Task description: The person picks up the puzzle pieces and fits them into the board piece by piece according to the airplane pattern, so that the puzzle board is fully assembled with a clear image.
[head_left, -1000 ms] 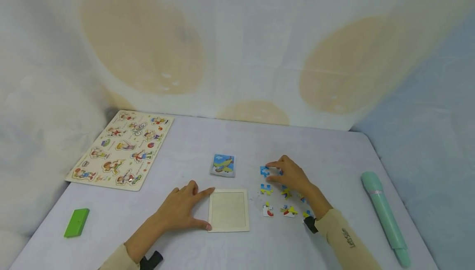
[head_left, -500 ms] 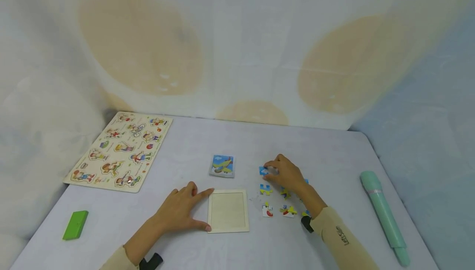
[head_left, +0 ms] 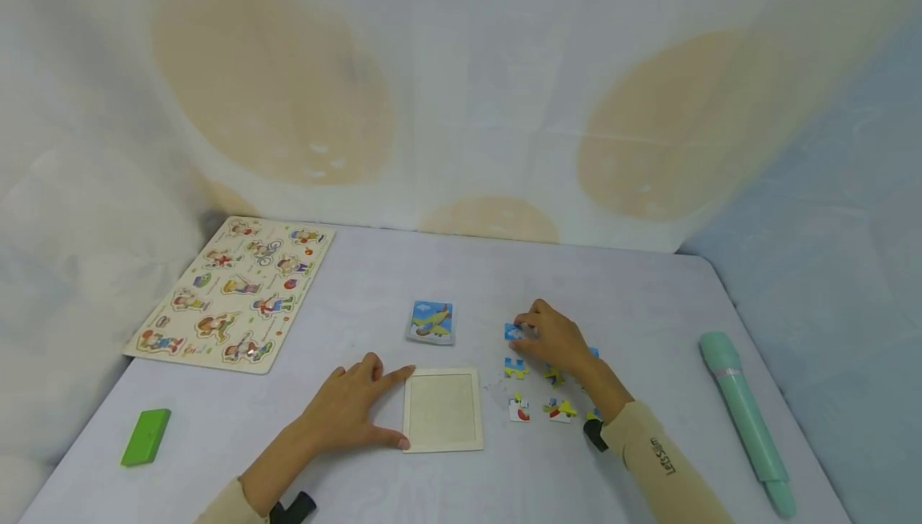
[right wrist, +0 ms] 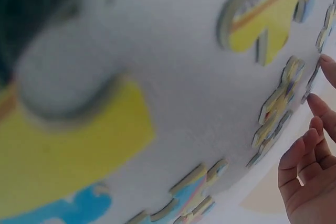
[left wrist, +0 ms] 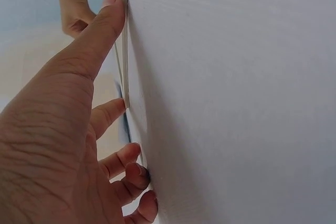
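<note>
Tabletop (head_left: 634,292) white, cloth (head_left: 490,108) behind; left hand (head_left: 347,406) wide against tray (head_left: 444,412), right hand (head_left: 553,338) seemingly pinching piece (head_left: 511,332).

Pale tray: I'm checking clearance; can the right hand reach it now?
Probably yes: the left hand touches only the left edge of the pale tray, leaving the side toward the right hand free.

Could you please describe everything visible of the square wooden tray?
The tray is square, thin and pale, apparently wood, with a lighter rim around a plain recess that holds no pieces. It lies flat on the white table, left of the puzzle pieces. The left hand touches its left side with thumb and index finger, one near each corner.
</note>
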Demonstrator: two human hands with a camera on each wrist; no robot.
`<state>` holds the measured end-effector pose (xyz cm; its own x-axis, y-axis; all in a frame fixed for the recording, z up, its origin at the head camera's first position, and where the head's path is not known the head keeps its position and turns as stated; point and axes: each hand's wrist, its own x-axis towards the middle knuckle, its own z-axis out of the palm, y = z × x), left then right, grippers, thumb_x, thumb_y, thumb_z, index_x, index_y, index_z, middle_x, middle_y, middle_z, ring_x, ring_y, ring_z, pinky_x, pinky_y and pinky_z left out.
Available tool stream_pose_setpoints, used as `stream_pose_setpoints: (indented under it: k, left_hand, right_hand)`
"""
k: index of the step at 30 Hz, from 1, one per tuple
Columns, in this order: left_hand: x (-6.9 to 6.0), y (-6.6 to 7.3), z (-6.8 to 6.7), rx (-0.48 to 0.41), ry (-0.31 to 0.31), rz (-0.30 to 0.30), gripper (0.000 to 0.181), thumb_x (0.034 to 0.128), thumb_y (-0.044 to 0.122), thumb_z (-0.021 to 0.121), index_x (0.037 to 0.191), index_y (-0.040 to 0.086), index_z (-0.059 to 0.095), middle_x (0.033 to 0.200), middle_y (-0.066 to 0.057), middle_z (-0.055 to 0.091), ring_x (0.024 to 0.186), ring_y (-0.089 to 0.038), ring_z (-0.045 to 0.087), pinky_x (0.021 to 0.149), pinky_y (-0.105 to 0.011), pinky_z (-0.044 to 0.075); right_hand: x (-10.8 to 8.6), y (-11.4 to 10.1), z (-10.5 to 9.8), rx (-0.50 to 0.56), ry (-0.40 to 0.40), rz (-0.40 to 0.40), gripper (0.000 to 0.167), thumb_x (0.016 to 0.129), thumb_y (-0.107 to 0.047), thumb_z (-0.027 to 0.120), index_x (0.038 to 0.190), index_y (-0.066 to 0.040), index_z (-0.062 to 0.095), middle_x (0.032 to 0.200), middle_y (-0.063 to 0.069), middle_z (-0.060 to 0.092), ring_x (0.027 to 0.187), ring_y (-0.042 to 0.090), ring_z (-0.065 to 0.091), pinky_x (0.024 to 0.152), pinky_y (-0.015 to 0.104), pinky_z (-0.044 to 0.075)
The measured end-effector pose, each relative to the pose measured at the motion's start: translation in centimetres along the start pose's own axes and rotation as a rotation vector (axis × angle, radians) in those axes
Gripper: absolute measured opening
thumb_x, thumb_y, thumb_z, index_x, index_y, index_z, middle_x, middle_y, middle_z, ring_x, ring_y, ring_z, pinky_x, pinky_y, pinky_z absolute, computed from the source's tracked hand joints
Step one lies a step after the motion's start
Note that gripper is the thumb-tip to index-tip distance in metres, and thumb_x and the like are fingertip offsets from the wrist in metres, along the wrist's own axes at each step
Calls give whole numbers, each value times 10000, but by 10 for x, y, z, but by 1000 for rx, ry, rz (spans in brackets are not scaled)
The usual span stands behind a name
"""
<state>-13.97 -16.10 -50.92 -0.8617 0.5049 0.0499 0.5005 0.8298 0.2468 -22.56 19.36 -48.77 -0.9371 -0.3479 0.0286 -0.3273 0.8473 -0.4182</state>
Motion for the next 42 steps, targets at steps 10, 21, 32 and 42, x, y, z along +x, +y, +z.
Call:
stream_pose_setpoints:
  k: [10,21,32,42]
  left_hand:
    - [1,0,1,-5,4,5,1010,595,902,604,1442,360,513,941,85,361,730,-57,351,670,-269,278]
    - [-1,-2,2,-6,4,-4,1014,590,901,609,1449,375,500,949,90,351,735,-58,349,683,-275,275]
    - [-2,1,-1,-37,-6,-5,1003,596,857,667,1452,360,502,954,72,381,733,-69,357,686,-287,282]
    - [-1,0,-1,-16,-5,0,1040,576,894,634,1454,352,503,953,66,382,731,-77,345,671,-279,270]
  right_hand:
    - [-5,-3,-9,12,48,-7,364,814,-295,818,1101,-88,733,981,36,523,822,154,547,661,285,464]
    - [-14,-10,-15,29,82,-57,332,797,-276,834,1068,-113,733,976,21,524,826,171,549,654,260,443]
    - [-29,-34,-2,64,66,-111,315,779,-281,850,1040,-147,734,956,-18,504,762,144,507,610,212,410]
    - [-35,-51,7,62,67,-194,320,772,-274,857,1040,-146,736,970,-1,532,753,163,526,616,190,420]
